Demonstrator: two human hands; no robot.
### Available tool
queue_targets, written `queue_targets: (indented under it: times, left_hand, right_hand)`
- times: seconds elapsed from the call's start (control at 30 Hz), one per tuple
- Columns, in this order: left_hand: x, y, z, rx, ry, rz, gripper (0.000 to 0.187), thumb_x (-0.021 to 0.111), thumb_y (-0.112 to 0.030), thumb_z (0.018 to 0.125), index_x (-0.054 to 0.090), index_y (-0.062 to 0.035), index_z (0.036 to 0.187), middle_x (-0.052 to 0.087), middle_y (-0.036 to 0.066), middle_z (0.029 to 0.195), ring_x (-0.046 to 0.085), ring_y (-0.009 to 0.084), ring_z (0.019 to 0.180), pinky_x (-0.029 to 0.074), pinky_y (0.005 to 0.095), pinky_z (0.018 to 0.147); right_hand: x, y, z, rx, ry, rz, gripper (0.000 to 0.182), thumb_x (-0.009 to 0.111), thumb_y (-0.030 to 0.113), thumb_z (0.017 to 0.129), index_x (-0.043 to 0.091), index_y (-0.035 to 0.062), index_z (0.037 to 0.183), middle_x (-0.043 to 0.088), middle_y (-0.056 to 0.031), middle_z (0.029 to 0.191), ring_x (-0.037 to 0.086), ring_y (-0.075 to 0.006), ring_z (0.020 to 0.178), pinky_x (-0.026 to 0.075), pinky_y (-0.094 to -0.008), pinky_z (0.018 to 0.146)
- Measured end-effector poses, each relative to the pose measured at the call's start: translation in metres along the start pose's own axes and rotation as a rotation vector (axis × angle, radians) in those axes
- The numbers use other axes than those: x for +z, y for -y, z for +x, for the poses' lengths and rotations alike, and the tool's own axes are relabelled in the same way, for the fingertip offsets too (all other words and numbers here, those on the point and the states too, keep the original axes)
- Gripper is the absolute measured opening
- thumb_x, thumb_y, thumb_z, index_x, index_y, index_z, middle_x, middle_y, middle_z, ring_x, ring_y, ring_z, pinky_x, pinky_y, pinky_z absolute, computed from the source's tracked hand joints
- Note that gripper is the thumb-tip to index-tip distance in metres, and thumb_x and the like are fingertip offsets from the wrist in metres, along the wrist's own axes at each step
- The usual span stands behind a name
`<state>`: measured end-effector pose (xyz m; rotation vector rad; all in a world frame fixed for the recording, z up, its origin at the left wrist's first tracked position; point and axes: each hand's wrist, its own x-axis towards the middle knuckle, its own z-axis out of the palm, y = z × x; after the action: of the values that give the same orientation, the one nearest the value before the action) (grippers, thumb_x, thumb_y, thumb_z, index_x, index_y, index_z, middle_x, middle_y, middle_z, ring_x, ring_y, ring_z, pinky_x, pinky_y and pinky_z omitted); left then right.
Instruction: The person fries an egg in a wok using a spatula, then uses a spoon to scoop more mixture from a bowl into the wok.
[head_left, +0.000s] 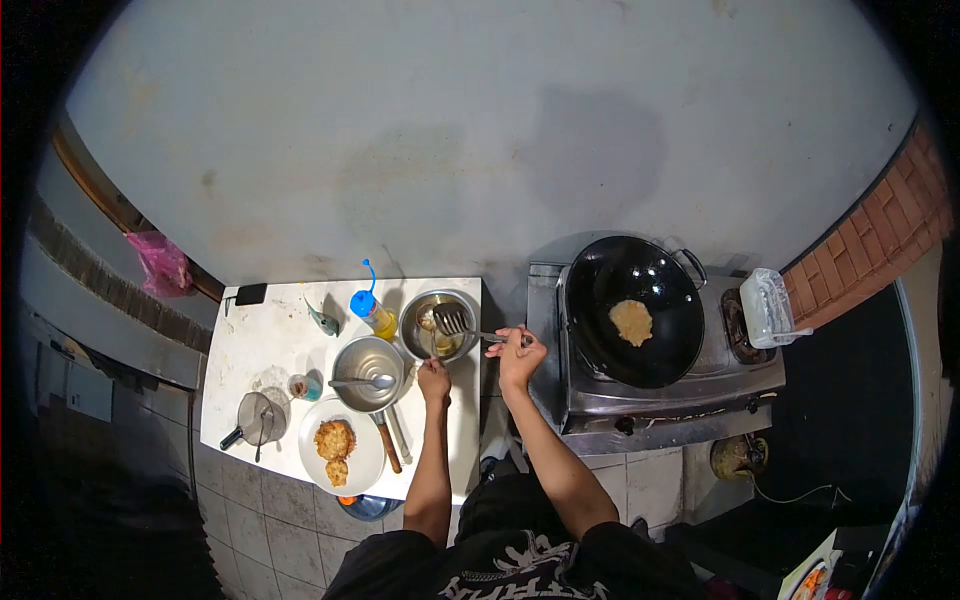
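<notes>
My right hand (520, 356) grips the handle of a slotted spatula (453, 320), whose head is over a metal bowl (408, 312) near the table's right edge. Fingers closed, my left hand (433, 381) holds a spoon (433, 346) that reaches into the same bowl. Yellowish contents show in the bowl, partly hidden by the utensils. To the right, a pale flat fritter (632, 323) lies in a black wok (665, 350) on the stove. Close to my left hand is a second metal bowl (346, 397) with a metal spoon (380, 382) across it.
Browned fritters (335, 440) lie on a white plate (370, 470). A blue-topped bottle (372, 312), a strainer (262, 420) and a small jar (303, 387) stand on the white table (285, 335). Right of the wok, a plastic-lined container (766, 308) sits on the stove (640, 405).
</notes>
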<state>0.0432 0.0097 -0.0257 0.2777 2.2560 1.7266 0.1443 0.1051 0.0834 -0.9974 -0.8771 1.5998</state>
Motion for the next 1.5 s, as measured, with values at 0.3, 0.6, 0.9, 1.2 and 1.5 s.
queue_targets:
  times: [0.3, 0.6, 0.9, 1.2, 1.5]
  left_hand:
    - [0.006, 0.03, 0.008, -0.025, -0.025, 0.05, 0.033, 0.048, -0.022, 0.097, 0.053, -0.0035, 0.07, 0.047, -0.001, 0.056, 0.04, 0.0085, 0.048, 0.031, 0.0274, 0.044]
    - [0.001, 0.029, 0.002, -0.196, 0.036, 0.086, 0.034, 0.048, -0.024, 0.095, 0.057, 0.002, 0.075, 0.059, 0.012, 0.062, 0.053, 0.0209, 0.055, 0.043, 0.0362, 0.055]
    - [-0.001, 0.032, 0.0, -0.225, 0.05, 0.099, 0.035, 0.047, -0.022, 0.095, 0.059, 0.0027, 0.074, 0.06, 0.012, 0.06, 0.055, 0.0216, 0.053, 0.044, 0.0363, 0.055]
    - [-0.003, 0.049, 0.003, -0.244, 0.062, 0.208, 0.035, 0.046, -0.024, 0.095, 0.061, 0.0035, 0.078, 0.063, 0.016, 0.067, 0.06, 0.0262, 0.06, 0.046, 0.0381, 0.059]
    - [-0.01, 0.028, 0.008, -0.273, 0.073, 0.048, 0.033, 0.048, -0.021, 0.096, 0.059, 0.0034, 0.077, 0.059, 0.01, 0.062, 0.052, 0.0187, 0.053, 0.042, 0.0341, 0.052]
  right_hand:
    - [-0.002, -0.011, 0.001, -0.04, -0.009, -0.025, 0.029, 0.048, 0.011, 0.096, 0.057, -0.0093, 0.077, 0.064, -0.0149, 0.075, 0.059, -0.0175, 0.044, 0.051, -0.0296, 0.038]
    - [-0.003, -0.015, -0.001, -0.079, 0.043, -0.1, 0.033, 0.049, 0.015, 0.096, 0.058, -0.0099, 0.076, 0.064, -0.0142, 0.073, 0.059, -0.017, 0.045, 0.05, -0.0284, 0.039]
    - [-0.003, -0.021, -0.006, -0.105, 0.052, -0.1, 0.035, 0.05, 0.017, 0.097, 0.058, -0.0097, 0.076, 0.064, -0.0131, 0.072, 0.058, -0.0152, 0.046, 0.05, -0.0275, 0.04]
    - [-0.008, -0.028, -0.016, -0.221, 0.114, -0.24, 0.034, 0.05, 0.018, 0.097, 0.059, -0.0072, 0.076, 0.061, -0.0088, 0.07, 0.059, -0.0137, 0.05, 0.05, -0.0263, 0.044]
    - [-0.024, -0.026, -0.018, -0.227, 0.183, -0.271, 0.027, 0.051, 0.012, 0.096, 0.062, -0.0094, 0.082, 0.062, -0.0098, 0.074, 0.06, -0.0127, 0.055, 0.052, -0.0261, 0.048]
